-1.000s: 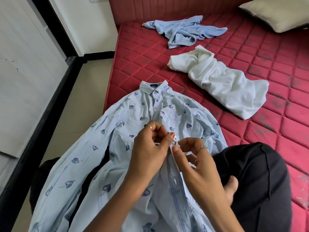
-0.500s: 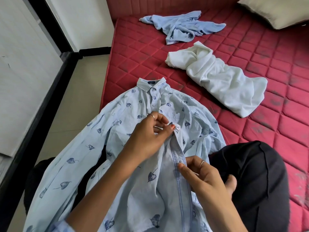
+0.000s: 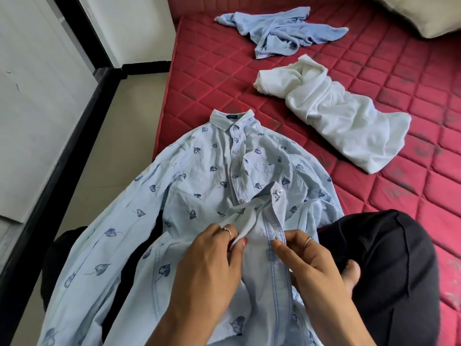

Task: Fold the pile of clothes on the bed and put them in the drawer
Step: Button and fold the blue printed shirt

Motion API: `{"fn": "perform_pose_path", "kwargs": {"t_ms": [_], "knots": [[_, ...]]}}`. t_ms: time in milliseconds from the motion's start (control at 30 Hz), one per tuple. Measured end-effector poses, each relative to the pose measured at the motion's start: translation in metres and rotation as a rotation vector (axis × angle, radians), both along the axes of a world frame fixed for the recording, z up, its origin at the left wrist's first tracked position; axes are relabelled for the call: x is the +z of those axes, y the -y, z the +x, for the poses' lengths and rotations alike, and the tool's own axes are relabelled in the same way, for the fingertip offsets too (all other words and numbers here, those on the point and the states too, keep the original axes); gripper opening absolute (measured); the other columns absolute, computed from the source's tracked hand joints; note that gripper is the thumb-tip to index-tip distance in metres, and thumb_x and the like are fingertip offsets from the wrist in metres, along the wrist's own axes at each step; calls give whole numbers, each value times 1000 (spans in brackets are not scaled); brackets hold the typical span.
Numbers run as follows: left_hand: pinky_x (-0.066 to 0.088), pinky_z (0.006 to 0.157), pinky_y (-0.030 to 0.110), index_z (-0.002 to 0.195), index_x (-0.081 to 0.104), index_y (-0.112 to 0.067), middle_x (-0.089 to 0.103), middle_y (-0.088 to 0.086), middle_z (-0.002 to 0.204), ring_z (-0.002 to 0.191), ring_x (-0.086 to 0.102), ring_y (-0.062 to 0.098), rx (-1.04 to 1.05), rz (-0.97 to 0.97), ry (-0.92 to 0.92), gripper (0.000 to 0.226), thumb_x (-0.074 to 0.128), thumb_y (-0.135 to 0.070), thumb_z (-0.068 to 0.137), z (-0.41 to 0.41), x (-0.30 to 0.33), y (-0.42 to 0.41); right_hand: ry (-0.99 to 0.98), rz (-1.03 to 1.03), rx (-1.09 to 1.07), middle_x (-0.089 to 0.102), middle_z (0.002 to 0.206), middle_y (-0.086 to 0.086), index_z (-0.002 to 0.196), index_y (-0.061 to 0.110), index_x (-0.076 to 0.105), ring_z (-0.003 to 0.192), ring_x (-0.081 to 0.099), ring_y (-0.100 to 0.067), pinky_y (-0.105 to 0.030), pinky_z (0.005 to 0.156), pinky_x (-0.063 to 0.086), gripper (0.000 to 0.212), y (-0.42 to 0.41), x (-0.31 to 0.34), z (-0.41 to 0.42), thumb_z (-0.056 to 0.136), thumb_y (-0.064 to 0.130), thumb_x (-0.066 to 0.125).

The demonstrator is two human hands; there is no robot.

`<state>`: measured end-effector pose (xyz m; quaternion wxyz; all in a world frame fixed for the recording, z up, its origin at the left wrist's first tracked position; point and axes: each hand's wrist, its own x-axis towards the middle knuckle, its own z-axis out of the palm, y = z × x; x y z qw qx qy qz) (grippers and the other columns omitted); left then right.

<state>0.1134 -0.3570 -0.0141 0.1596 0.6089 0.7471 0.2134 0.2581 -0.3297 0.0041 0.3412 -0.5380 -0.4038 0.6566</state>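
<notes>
A light blue shirt with a dark leaf print (image 3: pixel 199 186) lies face up, collar pointing away, across the corner of the red mattress (image 3: pixel 389 186) and my lap. Its upper buttons are done up; lower down the front hangs apart. My left hand (image 3: pixel 212 260) pinches the edge of the left front panel between thumb and fingers. My right hand (image 3: pixel 309 263) pinches the buttonhole placket just beside it. A crumpled white garment (image 3: pixel 331 113) and a crumpled plain blue garment (image 3: pixel 282 31) lie farther back on the mattress.
My black-trousered leg (image 3: pixel 389 278) and bare foot (image 3: pixel 351 273) rest on the mattress at the right. A beige pillow (image 3: pixel 424 13) sits at the far right corner. Pale floor (image 3: pixel 109 156), a white wall and a black-framed panel (image 3: pixel 37 101) lie to the left.
Both hands have slid down the shirt front to a lower spot on the placket. The button they worked a second ago now sits fastened above them.
</notes>
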Motion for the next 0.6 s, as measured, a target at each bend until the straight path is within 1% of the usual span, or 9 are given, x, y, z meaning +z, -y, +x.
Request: {"fn": "perform_pose_path", "kwargs": {"t_ms": [67,133,167,200,267,367,467,533,600], "knots": [[42,59,22,77,55,-25,52,-10,70,66,55,8,7,57,69,22,52,-40,92,-6,4,-3,74,39,-19,50,43,16,80,3,62,41,48,7,0,70,34,11,1,3,2,91,6,59],[42,55,18,72,58,-22,58,-7,62,60,57,7,41,111,156,23,56,-36,91,-12,12,-5,184,105,-17,53,48,17,79,14,65,51,54,9,-32,106,27,23,4,7,6,86,36,67],[43,56,16,72,60,-20,61,-7,60,61,59,6,68,135,210,23,58,-34,90,-14,16,-5,229,154,-5,59,55,15,82,20,67,59,59,5,-51,110,23,35,5,9,8,75,54,68],[43,55,12,73,62,-20,62,-8,60,62,60,3,93,145,266,22,58,-32,90,-17,21,-4,250,202,18,65,65,11,86,25,67,69,64,-4,-59,108,26,44,7,11,11,66,64,67],[38,52,9,73,63,-20,59,-13,56,56,57,2,123,122,389,22,58,-32,90,-22,25,-2,250,275,52,70,80,5,87,30,69,83,67,-21,-58,97,44,37,7,16,15,66,60,62],[38,64,24,76,64,-18,54,-6,61,62,48,6,184,34,736,30,63,-47,85,-31,26,2,248,357,71,70,80,11,82,37,69,78,65,-9,-42,82,53,27,4,24,17,66,55,59],[42,74,33,81,67,-7,65,13,78,76,55,20,273,-75,1118,30,70,-36,77,-34,30,5,255,358,129,69,79,13,82,36,68,74,64,-3,-34,75,52,25,3,34,12,65,53,60],[49,70,28,76,74,-12,73,9,80,72,66,18,300,-118,1193,23,61,-31,73,-34,34,4,358,376,126,68,76,12,85,36,64,71,63,-6,-36,78,53,27,4,33,8,65,54,59],[55,66,20,68,78,-22,75,3,80,70,70,10,331,-105,1224,20,59,-28,71,-34,36,2,561,361,93,66,73,17,91,42,56,62,58,-6,-51,92,45,25,8,27,4,69,52,59]]}}
